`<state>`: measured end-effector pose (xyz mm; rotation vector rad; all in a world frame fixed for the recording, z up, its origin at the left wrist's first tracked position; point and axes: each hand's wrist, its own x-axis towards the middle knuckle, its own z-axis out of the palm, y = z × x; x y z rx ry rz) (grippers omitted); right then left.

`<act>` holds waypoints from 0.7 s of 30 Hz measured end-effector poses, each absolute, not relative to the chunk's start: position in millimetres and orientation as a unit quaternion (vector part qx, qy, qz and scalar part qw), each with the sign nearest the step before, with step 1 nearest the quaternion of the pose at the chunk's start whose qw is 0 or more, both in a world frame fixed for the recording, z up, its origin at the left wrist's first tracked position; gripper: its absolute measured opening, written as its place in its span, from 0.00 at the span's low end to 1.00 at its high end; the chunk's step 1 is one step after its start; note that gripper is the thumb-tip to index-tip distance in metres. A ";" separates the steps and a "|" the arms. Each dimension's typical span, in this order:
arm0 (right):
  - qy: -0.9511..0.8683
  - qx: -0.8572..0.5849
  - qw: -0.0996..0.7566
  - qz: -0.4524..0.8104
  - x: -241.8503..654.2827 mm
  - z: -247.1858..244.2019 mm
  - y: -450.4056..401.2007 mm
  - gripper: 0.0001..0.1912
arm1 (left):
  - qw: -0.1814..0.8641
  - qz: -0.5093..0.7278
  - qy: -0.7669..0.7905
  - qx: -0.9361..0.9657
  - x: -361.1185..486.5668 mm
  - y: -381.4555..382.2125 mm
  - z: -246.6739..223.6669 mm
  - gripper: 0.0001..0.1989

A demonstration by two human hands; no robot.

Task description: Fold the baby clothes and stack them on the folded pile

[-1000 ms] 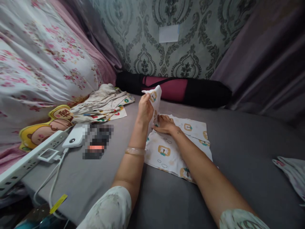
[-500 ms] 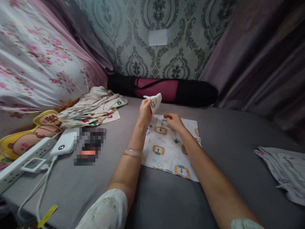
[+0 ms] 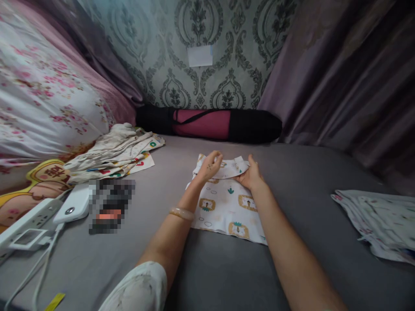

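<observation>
A white cloth (image 3: 223, 211) printed with tan animal faces, green leaves and small ovals lies on the grey sheet in front of me. Its far edge is turned over into a band (image 3: 228, 169). My left hand (image 3: 210, 166) rests at the left part of this band, fingers curled together on the fabric. At the band's right end is my right hand (image 3: 252, 176), thumb up and fingers tucked around the folded edge. Part of the fabric under both hands is hidden.
Crumpled printed cloths (image 3: 116, 151) lie at left, near a cartoon cushion (image 3: 45, 177), a power strip (image 3: 35, 220), a white power bank (image 3: 73, 205) and a pixelated object (image 3: 112, 207). Folded cloths (image 3: 379, 220) lie at right. A black-and-maroon long bag (image 3: 207, 124) lines the wall.
My left hand has lowered the raised flap onto the cloth, where it now forms a band. My right hand has shifted to the band's right end. The view has turned slightly right.
</observation>
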<state>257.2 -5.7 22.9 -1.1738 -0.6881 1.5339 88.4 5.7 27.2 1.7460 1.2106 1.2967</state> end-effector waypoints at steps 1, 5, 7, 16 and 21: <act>-0.273 -0.495 0.525 0.636 255.4 24.3 -5.5 0.24 | 0.285 0.509 0.477 0.657 81.1 12.0 25.9 0.07; -0.207 -0.525 0.544 0.621 250.0 27.5 -6.0 0.01 | 0.219 0.569 0.535 0.585 47.7 32.3 18.3 0.10; -0.198 -0.548 0.553 0.596 250.4 27.3 -5.5 0.04 | 0.228 0.571 0.552 0.563 35.1 36.8 13.3 0.11; -0.209 -0.610 0.586 0.492 266.2 30.6 -0.5 0.06 | 0.275 0.473 0.565 0.617 34.6 30.9 -6.2 0.20; -0.231 -0.644 0.580 0.442 276.6 21.6 -0.1 0.05 | 0.315 0.474 0.537 0.622 41.8 22.7 -11.2 0.19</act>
